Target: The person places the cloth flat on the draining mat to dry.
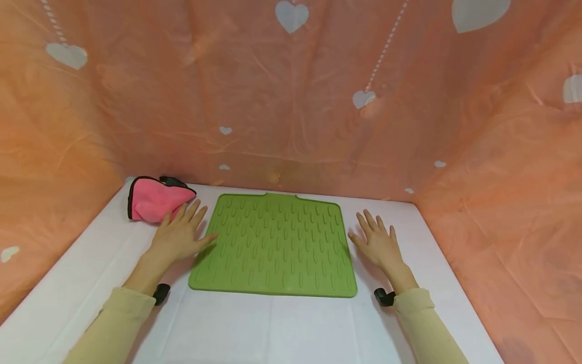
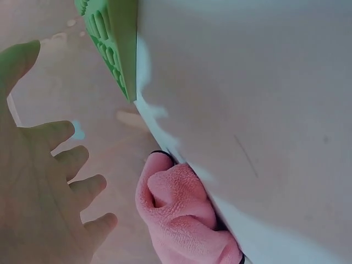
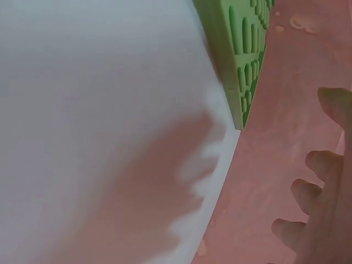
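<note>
A green mat (image 1: pixel 273 242) with rows of raised oval ridges and a tab on its far edge lies flat on the white table. My left hand (image 1: pixel 177 240), fingers spread and straight, hovers by the mat's left side, its thumb over that edge in the head view. Just beyond those fingers sits a crumpled pink cloth (image 1: pixel 156 199) with black edging; the left wrist view shows a gap between hand and cloth (image 2: pixel 184 214). To the right of the mat my right hand (image 1: pixel 379 247) is held above the table with spread fingers, holding nothing; its shadow falls below it.
Behind the pink cloth a dark object (image 1: pixel 173 181) is partly hidden. An orange curtain (image 1: pixel 291 101) with pale hearts hangs at the back and both sides of the white table (image 1: pixel 268 328). A black band (image 1: pixel 384 297) is at the right wrist, another (image 1: pixel 161 293) at the left.
</note>
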Motion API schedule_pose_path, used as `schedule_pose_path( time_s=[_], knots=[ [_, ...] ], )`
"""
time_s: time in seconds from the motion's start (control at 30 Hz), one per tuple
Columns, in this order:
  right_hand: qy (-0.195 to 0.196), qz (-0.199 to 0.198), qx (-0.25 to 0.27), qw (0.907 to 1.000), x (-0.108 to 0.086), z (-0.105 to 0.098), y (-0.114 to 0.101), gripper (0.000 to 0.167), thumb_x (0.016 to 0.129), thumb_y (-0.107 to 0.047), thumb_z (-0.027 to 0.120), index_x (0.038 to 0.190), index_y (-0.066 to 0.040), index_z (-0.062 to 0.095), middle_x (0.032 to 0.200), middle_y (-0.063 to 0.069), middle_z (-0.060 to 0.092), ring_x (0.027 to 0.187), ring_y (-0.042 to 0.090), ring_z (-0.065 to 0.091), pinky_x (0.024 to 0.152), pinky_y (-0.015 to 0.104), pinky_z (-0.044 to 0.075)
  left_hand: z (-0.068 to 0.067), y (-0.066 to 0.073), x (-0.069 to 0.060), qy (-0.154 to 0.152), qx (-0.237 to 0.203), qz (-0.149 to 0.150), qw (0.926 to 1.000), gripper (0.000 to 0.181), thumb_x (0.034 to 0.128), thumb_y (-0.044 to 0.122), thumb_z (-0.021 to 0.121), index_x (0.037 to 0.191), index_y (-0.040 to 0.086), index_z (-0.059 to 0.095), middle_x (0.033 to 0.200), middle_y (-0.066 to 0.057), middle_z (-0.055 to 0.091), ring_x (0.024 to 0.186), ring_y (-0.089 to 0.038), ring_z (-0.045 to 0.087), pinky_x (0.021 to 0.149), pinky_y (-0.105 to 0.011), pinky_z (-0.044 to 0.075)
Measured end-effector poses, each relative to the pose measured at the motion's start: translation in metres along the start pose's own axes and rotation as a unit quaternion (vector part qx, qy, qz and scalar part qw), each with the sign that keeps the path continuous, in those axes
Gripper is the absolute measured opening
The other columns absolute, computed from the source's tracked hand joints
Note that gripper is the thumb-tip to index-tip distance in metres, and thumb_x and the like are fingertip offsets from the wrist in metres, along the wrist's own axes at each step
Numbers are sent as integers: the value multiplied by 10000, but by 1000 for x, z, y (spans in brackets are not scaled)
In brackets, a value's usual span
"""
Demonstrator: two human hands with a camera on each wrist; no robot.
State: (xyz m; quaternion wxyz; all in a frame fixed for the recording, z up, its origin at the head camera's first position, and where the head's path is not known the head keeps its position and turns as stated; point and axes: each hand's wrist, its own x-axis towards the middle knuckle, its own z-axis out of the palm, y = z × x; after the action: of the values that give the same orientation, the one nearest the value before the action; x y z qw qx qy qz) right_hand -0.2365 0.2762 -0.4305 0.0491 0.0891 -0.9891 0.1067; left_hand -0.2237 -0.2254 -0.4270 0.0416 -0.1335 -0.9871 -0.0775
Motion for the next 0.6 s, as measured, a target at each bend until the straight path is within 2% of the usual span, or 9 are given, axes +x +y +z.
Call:
schedule_pose_path(
  time_s=[0.17,0.33,0.6],
  knots=[
    [9,-44,-30,10000,-4,-2,-4,711,1076,-480,485,1644,-98,294,1708,164,219,1529,509,203,1172,767,101,-3,-1,-4,23,26,12,10000,909,991,615,560,1609,-5,317,1679,-270,205,1524,-521,186,1191,-719,149],
    [108,-84,-33,9999,-8,-4,-6,708,1076,-473,493,1646,-102,292,1713,153,213,1537,496,195,1184,751,92,-7,-1,-7,210,97,101,9997,900,988,599,577,1605,-7,326,1677,-262,220,1527,-505,190,1186,-718,162],
    [293,-311,-148,9990,-23,1,-6,711,1061,-460,539,1631,-90,330,1697,149,266,1524,481,256,1181,749,129,-5,-8,-18,381,51,203,9991,880,989,577,592,1593,-16,349,1675,-257,237,1512,-517,227,1165,-723,202]
  ],
)
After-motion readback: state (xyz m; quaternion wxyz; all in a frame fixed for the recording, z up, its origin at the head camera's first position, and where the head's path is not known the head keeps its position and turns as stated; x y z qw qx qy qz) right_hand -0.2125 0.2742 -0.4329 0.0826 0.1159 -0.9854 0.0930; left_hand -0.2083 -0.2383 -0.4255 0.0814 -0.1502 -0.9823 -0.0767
